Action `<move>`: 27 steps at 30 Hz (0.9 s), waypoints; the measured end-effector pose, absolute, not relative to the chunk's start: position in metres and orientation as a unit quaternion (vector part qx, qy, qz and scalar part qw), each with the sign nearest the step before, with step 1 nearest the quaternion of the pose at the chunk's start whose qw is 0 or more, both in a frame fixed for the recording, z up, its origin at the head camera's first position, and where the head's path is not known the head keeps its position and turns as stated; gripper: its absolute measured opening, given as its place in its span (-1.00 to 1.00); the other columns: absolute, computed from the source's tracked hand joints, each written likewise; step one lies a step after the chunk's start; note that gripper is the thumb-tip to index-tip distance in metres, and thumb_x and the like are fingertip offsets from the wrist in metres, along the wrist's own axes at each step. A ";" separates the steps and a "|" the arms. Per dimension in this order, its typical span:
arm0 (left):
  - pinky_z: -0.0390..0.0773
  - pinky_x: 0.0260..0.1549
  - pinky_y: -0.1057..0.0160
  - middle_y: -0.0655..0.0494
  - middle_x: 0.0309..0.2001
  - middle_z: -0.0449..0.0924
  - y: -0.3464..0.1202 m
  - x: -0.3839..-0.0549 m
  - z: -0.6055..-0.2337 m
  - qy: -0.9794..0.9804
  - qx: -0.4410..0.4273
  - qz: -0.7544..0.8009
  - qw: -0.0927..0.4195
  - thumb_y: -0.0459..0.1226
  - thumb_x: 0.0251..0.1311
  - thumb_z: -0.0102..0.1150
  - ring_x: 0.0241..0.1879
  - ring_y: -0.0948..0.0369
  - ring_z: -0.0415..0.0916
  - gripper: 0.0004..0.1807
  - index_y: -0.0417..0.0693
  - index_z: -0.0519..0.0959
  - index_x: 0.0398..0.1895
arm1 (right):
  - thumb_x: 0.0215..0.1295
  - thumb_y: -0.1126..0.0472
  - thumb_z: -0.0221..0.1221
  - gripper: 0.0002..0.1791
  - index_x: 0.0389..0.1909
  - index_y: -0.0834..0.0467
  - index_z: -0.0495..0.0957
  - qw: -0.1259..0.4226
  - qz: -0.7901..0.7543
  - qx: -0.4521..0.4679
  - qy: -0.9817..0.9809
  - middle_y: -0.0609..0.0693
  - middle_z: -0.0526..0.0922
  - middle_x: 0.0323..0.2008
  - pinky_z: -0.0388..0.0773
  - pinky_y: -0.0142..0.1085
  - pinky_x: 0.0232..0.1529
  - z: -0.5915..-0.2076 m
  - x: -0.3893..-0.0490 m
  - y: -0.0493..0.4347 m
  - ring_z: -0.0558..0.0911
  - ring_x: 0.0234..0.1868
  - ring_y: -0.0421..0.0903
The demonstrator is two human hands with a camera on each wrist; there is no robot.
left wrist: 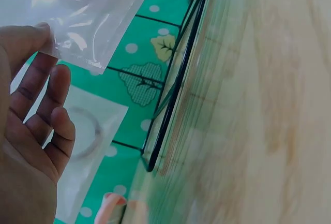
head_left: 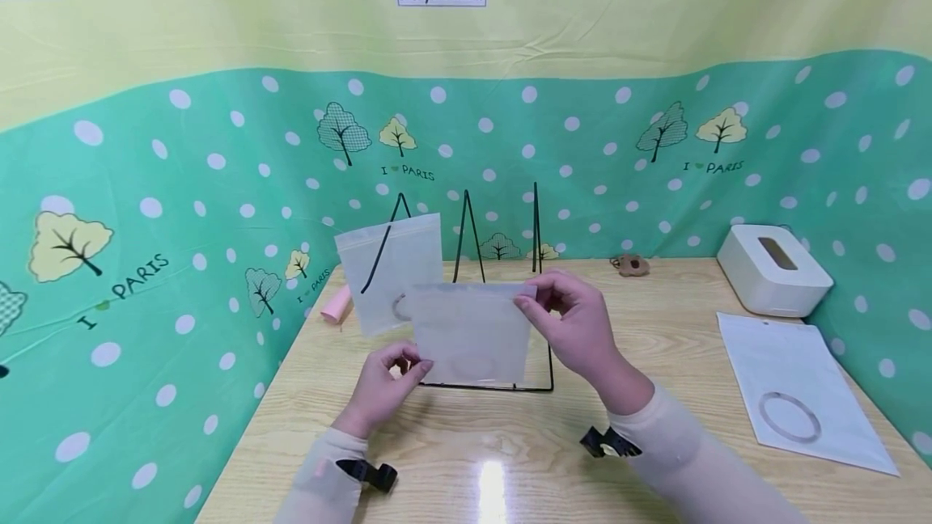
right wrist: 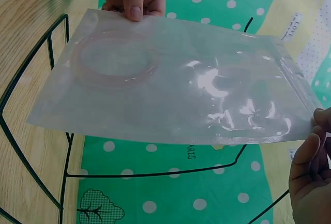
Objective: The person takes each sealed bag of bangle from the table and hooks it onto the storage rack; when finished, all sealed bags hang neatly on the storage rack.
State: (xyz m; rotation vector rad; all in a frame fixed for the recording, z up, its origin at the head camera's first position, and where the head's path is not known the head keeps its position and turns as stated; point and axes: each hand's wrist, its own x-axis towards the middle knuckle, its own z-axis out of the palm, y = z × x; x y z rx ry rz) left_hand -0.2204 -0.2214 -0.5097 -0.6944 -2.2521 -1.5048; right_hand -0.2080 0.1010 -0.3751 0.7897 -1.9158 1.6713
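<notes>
A flat translucent bag [head_left: 466, 334], with a ring-shaped item [right wrist: 116, 81] showing through its lower end, is held up in front of a black wire rack [head_left: 484, 387]. My left hand [head_left: 389, 386] pinches the bag's lower left edge between thumb and fingers. At the upper right corner, near the zip-like strip, my right hand [head_left: 575, 322] pinches it. Behind the held bag, a second translucent bag [head_left: 393, 257] hangs at the rack's left prong, also with a round shape inside. Part of the rack is hidden by the bags.
To the right lies a large pale bag [head_left: 794, 362] with a ring in it, before a white tissue box [head_left: 775, 269]. A small brown item [head_left: 631, 265] sits at the table's back edge. Something pink and rolled [head_left: 336, 304] stands at left. A dotted green curtain [head_left: 240, 152] encloses the table.
</notes>
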 end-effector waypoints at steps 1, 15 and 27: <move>0.51 -0.40 0.23 0.19 -0.43 0.63 -0.222 -0.220 -0.509 -0.791 -0.245 -0.532 0.177 -0.47 0.22 0.45 -0.41 0.24 0.49 -0.78 0.06 0.67 -0.37 | 0.29 0.45 0.40 -0.88 -0.26 0.17 0.72 0.236 0.612 0.287 -0.698 0.03 0.65 -0.37 0.51 -0.36 -0.44 -0.376 -0.209 0.100 0.54 -0.44 -0.07; 0.50 -0.44 0.15 -0.04 -0.46 0.60 -0.223 -0.204 -0.475 -0.785 -0.234 -0.539 0.194 -0.59 0.19 0.37 -0.42 0.19 0.49 -0.82 -0.23 0.59 -0.43 | 0.26 0.40 0.45 -0.91 -0.31 0.19 0.73 0.231 0.622 0.266 -0.699 0.05 0.65 -0.47 0.51 -0.37 -0.49 -0.377 -0.214 0.085 0.55 -0.50 -0.09; 0.51 -0.36 0.22 0.03 -0.41 0.64 -0.227 -0.214 -0.487 -0.800 -0.190 -0.538 0.183 -0.54 0.23 0.39 -0.37 0.22 0.52 -0.86 -0.18 0.66 -0.37 | 0.30 0.34 0.44 -0.93 -0.30 0.20 0.71 0.219 0.638 0.241 -0.698 0.07 0.63 -0.49 0.47 -0.38 -0.50 -0.384 -0.226 0.081 0.51 -0.52 -0.07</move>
